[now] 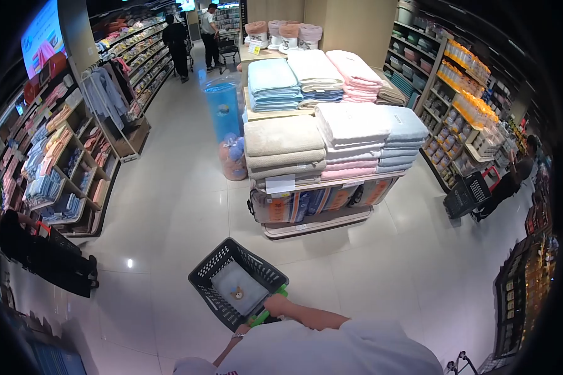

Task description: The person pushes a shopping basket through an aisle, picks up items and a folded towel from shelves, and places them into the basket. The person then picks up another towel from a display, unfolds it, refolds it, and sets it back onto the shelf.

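A dark perforated shopping basket (204,282) with a green handle (261,317) is in front of me, low in the head view. Inside it lies a pale, folded cloth-like item (234,284) with a small brown bear's face on it; I cannot tell its exact kind. My right hand (278,306) is closed round the upper right end of the green handle. My left hand (243,329), partly hidden by my white sleeve, is closed at the handle's lower left end.
A display stand (322,228) stacked with folded towels (284,137) stands ahead. Beside it is a clear blue bin (222,109). Shelves of textiles (50,162) line the left. A person with a basket (469,194) is at right, another person (44,256) at left, two farther back.
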{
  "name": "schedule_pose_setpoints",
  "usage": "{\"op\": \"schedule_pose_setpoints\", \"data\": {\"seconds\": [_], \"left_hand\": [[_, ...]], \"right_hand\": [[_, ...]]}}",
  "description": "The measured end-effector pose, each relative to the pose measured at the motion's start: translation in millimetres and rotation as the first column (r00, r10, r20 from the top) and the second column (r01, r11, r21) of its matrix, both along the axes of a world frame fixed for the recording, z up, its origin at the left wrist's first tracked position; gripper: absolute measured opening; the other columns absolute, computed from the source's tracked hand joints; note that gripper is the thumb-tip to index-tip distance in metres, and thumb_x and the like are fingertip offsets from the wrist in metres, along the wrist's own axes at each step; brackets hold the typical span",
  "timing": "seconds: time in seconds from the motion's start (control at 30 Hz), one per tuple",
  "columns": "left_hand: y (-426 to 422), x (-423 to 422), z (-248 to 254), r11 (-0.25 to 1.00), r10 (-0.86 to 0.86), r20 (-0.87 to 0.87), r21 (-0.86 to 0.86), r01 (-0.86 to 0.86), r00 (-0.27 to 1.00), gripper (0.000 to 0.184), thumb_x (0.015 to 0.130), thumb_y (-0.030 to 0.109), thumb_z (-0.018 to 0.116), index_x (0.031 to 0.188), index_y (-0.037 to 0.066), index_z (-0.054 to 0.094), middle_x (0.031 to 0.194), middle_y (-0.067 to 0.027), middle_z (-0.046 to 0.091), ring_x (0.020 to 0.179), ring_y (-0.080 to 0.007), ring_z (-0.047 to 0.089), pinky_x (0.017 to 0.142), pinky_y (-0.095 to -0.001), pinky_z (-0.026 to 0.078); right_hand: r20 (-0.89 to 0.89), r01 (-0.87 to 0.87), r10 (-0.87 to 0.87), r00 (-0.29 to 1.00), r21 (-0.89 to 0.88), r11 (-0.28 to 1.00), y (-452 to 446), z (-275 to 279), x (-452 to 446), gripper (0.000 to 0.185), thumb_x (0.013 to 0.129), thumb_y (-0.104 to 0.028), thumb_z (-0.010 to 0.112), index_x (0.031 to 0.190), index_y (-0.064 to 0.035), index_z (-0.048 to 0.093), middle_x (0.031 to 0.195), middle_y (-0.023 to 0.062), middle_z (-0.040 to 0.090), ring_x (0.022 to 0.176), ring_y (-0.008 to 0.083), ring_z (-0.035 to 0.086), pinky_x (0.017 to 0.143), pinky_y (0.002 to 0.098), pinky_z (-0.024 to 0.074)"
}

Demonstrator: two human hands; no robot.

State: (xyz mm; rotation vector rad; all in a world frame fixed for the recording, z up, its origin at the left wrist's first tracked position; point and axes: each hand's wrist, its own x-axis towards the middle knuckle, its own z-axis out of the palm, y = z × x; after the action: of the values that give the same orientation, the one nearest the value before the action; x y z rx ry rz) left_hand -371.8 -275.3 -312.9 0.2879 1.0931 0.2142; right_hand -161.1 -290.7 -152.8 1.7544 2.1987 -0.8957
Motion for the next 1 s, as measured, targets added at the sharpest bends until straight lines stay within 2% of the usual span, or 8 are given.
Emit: {"op": "schedule_pose_setpoints", "data": {"seconds": [0.23, 0.37, 0.43, 0.53, 0.73, 0.83, 0.93, 1.0], "left_hand": [[-10.7, 61.3, -1.9, 0.992, -0.119, -0.015, -0.032, 0.119, 0.993, 0.044, 0.081, 0.038, 0.057, 0.109, 0.003, 0.057, 0.098, -0.0133, 0.063, 0.091, -0.0267, 0.061, 0.082, -0.0353, 0.048], [-20.5, 91.1, -4.5, 0.987, -0.155, -0.017, -0.033, 0.155, 0.988, 0.045, 0.079, 0.039, 0.058, 0.108, 0.004, 0.057, 0.097, -0.0130, 0.063, 0.089, -0.0269, 0.061, 0.080, -0.0349, 0.048], [-23.9, 102.8, -6.0, 0.985, -0.168, -0.016, -0.039, 0.167, 0.986, 0.045, 0.079, 0.039, 0.059, 0.108, 0.005, 0.058, 0.096, -0.0128, 0.063, 0.088, -0.0270, 0.061, 0.079, -0.0347, 0.048], [-29.1, 121.8, -9.2, 0.981, -0.193, -0.013, -0.040, 0.192, 0.981, 0.046, 0.077, 0.039, 0.061, 0.108, 0.005, 0.058, 0.095, -0.0126, 0.063, 0.087, -0.0272, 0.061, 0.078, -0.0344, 0.049], [-41.9, 154.6, -17.5, 0.964, -0.262, -0.004, -0.053, 0.261, 0.965, 0.047, 0.075, 0.040, 0.064, 0.107, 0.007, 0.059, 0.093, -0.0121, 0.063, 0.085, -0.0275, 0.062, 0.076, -0.0338, 0.049], [-47.5, 172.0, -24.2, 0.943, -0.327, 0.006, -0.059, 0.327, 0.945, 0.048, 0.073, 0.041, 0.065, 0.107, 0.007, 0.059, 0.092, -0.0119, 0.064, 0.084, -0.0277, 0.062, 0.074, -0.0335, 0.050], [-54.6, 190.3, -33.4, 0.910, -0.409, 0.039, -0.050, 0.411, 0.912, 0.049, 0.072, 0.041, 0.066, 0.107, 0.008, 0.060, 0.091, -0.0116, 0.064, 0.082, -0.0279, 0.062, 0.073, -0.0332, 0.050], [-59.0, 203.9, -42.6, 0.879, -0.471, 0.084, -0.044, 0.475, 0.878, 0.049, 0.071, 0.041, 0.067, 0.107, 0.009, 0.060, 0.090, -0.0115, 0.064, 0.082, -0.0280, 0.062, 0.072, -0.0330, 0.050]], "right_hand": [[-0.004, 0.073, -0.073, 0.997, -0.030, 0.997, -39.1, 12.7, 57.5, 0.018, 0.067, -0.016, 0.061, 0.082, -0.0055, 0.066, 0.086, 0.0147, 0.065, 0.080, 0.0293, 0.065, 0.068, 0.0401, 0.0519], [-0.014, 0.133, -0.133, 0.991, 0.016, 0.991, -68.1, 8.6, 85.2, 0.020, 0.067, -0.016, 0.061, 0.083, -0.0050, 0.066, 0.086, 0.0151, 0.065, 0.079, 0.0297, 0.065, 0.067, 0.0408, 0.0520], [0.008, 0.152, -0.152, 0.988, 0.018, 0.988, -77.9, 24.2, 99.5, 0.021, 0.067, -0.016, 0.061, 0.083, -0.0044, 0.066, 0.086, 0.0155, 0.065, 0.079, 0.0299, 0.065, 0.066, 0.0410, 0.0520], [0.021, 0.160, -0.159, 0.987, -0.021, 0.987, -89.3, 15.4, 117.4, 0.021, 0.066, -0.017, 0.061, 0.081, -0.0038, 0.066, 0.084, 0.0160, 0.065, 0.078, 0.0307, 0.065, 0.066, 0.0419, 0.0519], [-0.015, 0.319, -0.319, 0.948, -0.018, 0.948, -130.9, -13.2, 148.2, 0.025, 0.067, -0.025, 0.060, 0.080, -0.0048, 0.067, 0.081, 0.0165, 0.065, 0.077, 0.0322, 0.064, 0.066, 0.0425, 0.0513], [-0.047, 0.338, -0.340, 0.939, -0.058, 0.940, -152.9, -17.1, 164.4, 0.030, 0.065, -0.028, 0.059, 0.081, -0.0039, 0.067, 0.078, 0.0167, 0.065, 0.074, 0.0312, 0.064, 0.065, 0.0412, 0.0515], [-0.129, 0.411, -0.458, 0.880, -0.280, 0.868, -171.7, -11.2, 188.6, 0.033, 0.064, -0.029, 0.058, 0.083, -0.0026, 0.066, 0.076, 0.0163, 0.065, 0.072, 0.0300, 0.065, 0.065, 0.0399, 0.0515], [-0.126, 0.454, -0.521, 0.844, -0.350, 0.820, -185.2, 0.4, 199.2, 0.034, 0.064, -0.029, 0.057, 0.083, -0.0029, 0.066, 0.075, 0.0156, 0.065, 0.071, 0.0295, 0.065, 0.064, 0.0396, 0.0513]]}}
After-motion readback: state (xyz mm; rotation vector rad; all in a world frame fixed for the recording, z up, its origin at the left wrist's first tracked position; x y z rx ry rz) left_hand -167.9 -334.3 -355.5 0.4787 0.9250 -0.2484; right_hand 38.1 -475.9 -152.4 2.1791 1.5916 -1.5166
